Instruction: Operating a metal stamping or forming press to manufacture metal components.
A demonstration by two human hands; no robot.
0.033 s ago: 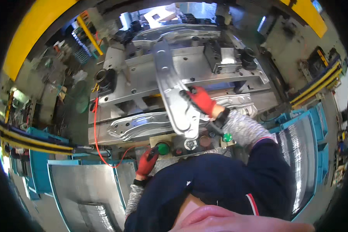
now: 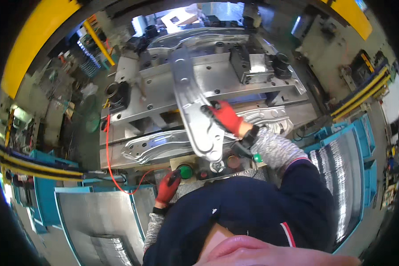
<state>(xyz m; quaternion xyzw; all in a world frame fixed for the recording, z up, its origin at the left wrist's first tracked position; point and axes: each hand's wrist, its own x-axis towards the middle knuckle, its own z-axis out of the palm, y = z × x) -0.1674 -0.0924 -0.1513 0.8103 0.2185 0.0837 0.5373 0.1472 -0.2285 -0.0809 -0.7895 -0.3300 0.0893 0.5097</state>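
1 long metal part (image 2: 191,99) over the die (image 2: 162,92), edge-gripped by the right hand (image 2: 227,118), could tip from that off-centre hold; the left hand (image 2: 166,188), grip unclear, could bump the nearby green button (image 2: 185,171).

Metal part (image 2: 192,97) in right hand (image 2: 228,118)

A grey metal press bed (image 2: 159,91) with bolt holes carries everything. At 12 o'clock a long pressed panel (image 2: 199,39) lies across it. At 9 o'clock stands a dark cylinder (image 2: 115,92); at 2 o'clock, another dark cylinder (image 2: 281,65), with a dark block (image 2: 239,63) just inside it. Toward 7 o'clock lies a holed metal pressing (image 2: 155,142); toward 4 o'clock, a ridged metal pressing (image 2: 272,116).
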